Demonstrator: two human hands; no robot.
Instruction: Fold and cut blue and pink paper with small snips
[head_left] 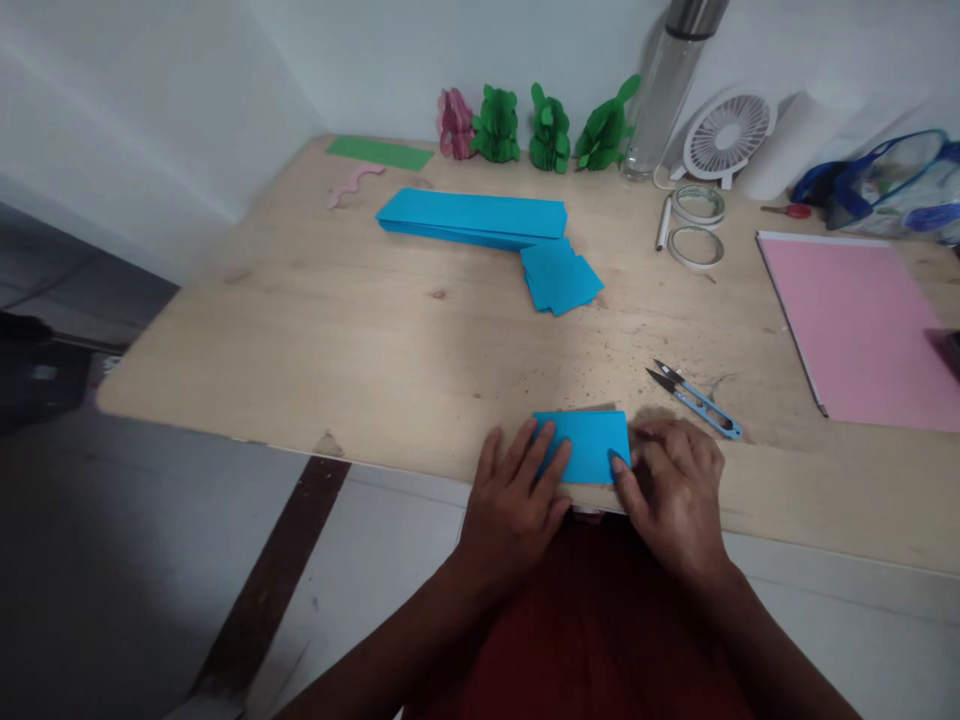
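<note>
A blue piece of paper (592, 447), seemingly folded, lies at the table's front edge between my hands. My left hand (519, 490) rests flat with fingers spread, the fingertips pressing on the paper's left part. At the right edge my right hand (675, 490) is closed, its thumb on the paper's lower corner and its other fingers curled beside it. Farther back sit a stack of long blue paper strips (472, 213) and a small pile of blue paper squares (562, 276). Blue-handled thread snips (697, 402) lie right of the paper, blades pointing away.
Green paper figures (495, 125) and a pink one (454, 125) stand along the wall. A glass bottle (664, 100), white fan (727, 137), tape rolls (696, 247), white pen (664, 222) and pink sheets (862, 325) are rightward. A green strip (380, 152) lies back left.
</note>
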